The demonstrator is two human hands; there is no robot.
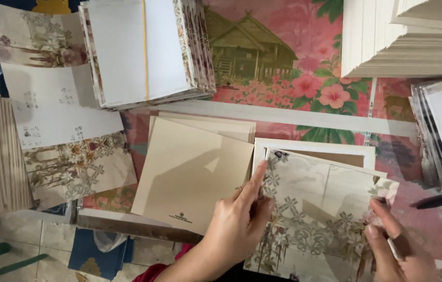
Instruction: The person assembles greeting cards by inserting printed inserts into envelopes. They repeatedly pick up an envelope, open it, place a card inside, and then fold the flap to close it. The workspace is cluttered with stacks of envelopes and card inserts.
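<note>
Two hands on the floral printed sheet [315,209] lying low-right on the table beside the beige card [192,175]: left hand [236,224] pins its left edge w/ flat extended fingers, right hand [398,250] pinches the right edge, so imo keep corners squared b4 creasing.

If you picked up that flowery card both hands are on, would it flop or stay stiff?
The floral card would probably stay fairly stiff: it lies flat and uncurled under the left hand and right hand. It looks thin, so likely light. Its smooth face may slide easily over the cards beneath.
</note>
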